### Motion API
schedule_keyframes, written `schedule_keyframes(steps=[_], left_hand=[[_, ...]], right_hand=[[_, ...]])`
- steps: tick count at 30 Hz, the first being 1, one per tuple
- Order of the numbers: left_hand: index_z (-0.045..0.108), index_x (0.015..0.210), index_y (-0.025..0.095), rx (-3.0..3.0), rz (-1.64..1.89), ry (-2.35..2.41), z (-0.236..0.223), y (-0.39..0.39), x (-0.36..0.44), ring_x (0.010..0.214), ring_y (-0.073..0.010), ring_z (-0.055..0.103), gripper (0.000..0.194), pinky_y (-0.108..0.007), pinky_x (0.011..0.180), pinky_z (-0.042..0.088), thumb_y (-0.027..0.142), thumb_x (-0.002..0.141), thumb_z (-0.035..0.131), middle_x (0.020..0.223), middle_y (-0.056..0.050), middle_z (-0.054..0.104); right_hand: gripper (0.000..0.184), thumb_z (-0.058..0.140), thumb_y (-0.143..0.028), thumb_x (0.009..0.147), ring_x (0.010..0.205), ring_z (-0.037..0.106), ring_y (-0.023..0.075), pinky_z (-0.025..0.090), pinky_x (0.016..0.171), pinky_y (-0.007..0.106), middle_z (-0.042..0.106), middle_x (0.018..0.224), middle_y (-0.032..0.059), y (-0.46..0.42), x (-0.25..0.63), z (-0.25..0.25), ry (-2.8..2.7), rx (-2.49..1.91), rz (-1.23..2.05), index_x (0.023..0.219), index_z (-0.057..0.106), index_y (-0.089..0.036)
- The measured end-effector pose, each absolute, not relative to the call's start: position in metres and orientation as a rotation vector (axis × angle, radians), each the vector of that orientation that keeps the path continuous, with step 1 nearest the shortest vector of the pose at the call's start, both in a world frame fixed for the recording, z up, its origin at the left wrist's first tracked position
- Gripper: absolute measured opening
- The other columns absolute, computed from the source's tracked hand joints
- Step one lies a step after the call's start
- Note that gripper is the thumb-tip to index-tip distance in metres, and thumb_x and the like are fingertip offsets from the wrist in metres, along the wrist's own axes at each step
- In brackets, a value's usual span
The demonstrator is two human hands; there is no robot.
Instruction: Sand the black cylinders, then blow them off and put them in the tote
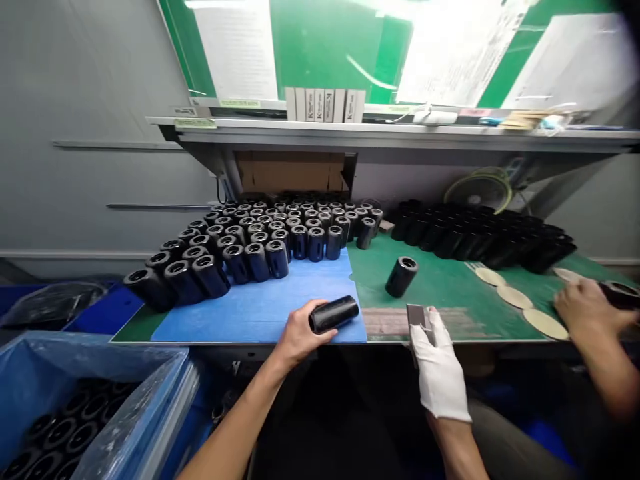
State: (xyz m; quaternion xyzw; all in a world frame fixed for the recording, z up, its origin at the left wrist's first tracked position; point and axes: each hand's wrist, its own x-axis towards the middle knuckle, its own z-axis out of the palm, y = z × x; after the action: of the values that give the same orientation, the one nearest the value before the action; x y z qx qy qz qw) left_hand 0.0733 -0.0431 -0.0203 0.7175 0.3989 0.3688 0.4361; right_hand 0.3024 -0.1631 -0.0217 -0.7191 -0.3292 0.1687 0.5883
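My bare left hand (299, 333) is closed around a glossy black hollow cylinder (334, 315), tilted over the front right corner of the flat blue sheet (220, 317). My right hand (441, 370), in a white fabric glove, grips a thin grey rectangular block (417, 316) to the right of the sheet. Beyond that block, also right of the sheet, a lone black cylinder (401, 277) stands on the green tabletop (375, 267). Packed upright black cylinders (255, 260) cover the sheet's back part. Well to the sheet's right is another person's hand (583, 307).
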Motion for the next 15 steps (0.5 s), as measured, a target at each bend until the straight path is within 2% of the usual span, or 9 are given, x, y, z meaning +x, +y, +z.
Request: schedule_keyframes(steps=[2,4,8,13,15], left_hand=[[0.063,0.119,0.024,1.865,0.913,1.021,-0.025,-0.042,0.076,0.1,-0.0224,0.065,0.055,-0.033,0.09,0.051,0.025,0.067,0.082,0.107,-0.001,0.069],[0.061,0.12,0.025,1.884,0.906,1.015,-0.027,-0.043,0.085,0.099,-0.0209,0.066,0.055,-0.03,0.089,0.051,0.025,0.068,0.081,0.108,0.0,0.069],[0.06,0.121,0.026,1.893,0.888,1.012,-0.027,-0.046,0.089,0.1,-0.0201,0.066,0.055,-0.029,0.089,0.052,0.024,0.07,0.08,0.109,0.001,0.069],[0.059,0.125,0.029,1.976,0.916,0.961,-0.026,-0.047,0.085,0.112,-0.0208,0.062,0.058,-0.03,0.098,0.048,0.013,0.071,0.075,0.12,0.001,0.066],[0.059,0.125,0.028,1.99,0.924,0.955,-0.026,-0.047,0.084,0.113,-0.021,0.062,0.059,-0.03,0.099,0.047,0.012,0.071,0.075,0.121,0.0,0.066]], right_hand=[[0.076,0.057,-0.062,0.085,0.145,0.029,0.023,0.017,0.127,0.036,0.026,0.158,-0.0016,-0.16,0.294,-0.023,-0.891,-1.72,0.242,0.149,0.042,-0.026],[0.07,0.054,-0.059,0.088,0.146,0.026,0.0217,0.015,0.127,0.036,0.024,0.159,-0.0014,-0.16,0.289,-0.024,-0.997,-1.708,0.147,0.148,0.044,-0.025],[0.058,0.053,-0.051,0.092,0.144,0.031,0.0202,0.017,0.127,0.041,0.032,0.155,-0.0014,-0.153,0.28,-0.029,-1.052,-1.695,0.137,0.145,0.048,-0.027],[0.064,0.058,-0.057,0.086,0.141,0.037,0.0216,0.021,0.126,0.039,0.041,0.15,-0.0016,-0.151,0.282,-0.027,-0.873,-1.705,0.345,0.143,0.051,-0.028],[0.064,0.057,-0.057,0.087,0.137,0.043,0.0222,0.028,0.123,0.037,0.046,0.147,-0.0006,-0.154,0.288,-0.025,-0.745,-1.674,0.44,0.143,0.051,-0.027]])
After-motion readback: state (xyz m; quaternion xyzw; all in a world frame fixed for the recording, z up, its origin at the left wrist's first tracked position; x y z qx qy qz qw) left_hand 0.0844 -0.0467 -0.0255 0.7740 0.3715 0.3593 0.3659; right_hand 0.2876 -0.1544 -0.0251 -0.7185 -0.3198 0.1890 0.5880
